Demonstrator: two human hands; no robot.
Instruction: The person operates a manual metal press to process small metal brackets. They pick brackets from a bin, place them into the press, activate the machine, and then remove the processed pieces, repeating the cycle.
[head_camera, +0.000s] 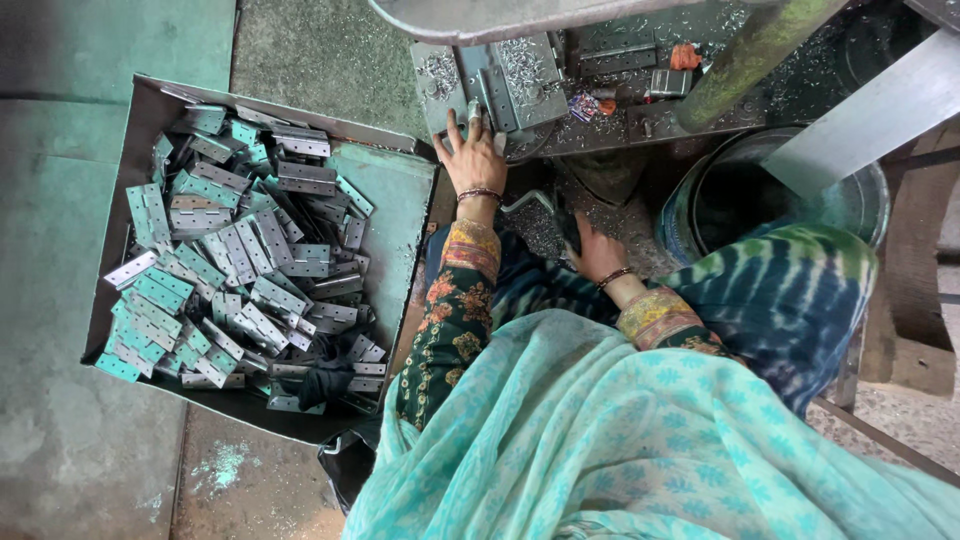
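Head view: a metal hinge (497, 88) is pressed flat on the machine bed (560, 135) by the spread left hand (472, 160); nearer the body, the right hand (597, 252) is closed around a lever handle (540, 215).

Dark green floral sleeves with orange-and-yellow patterned cuffs, thin dark bangles at the wrists of left hand (473, 160) and right hand (597, 255), pale turquoise printed shawl, blue-green tie-dyed trousers.
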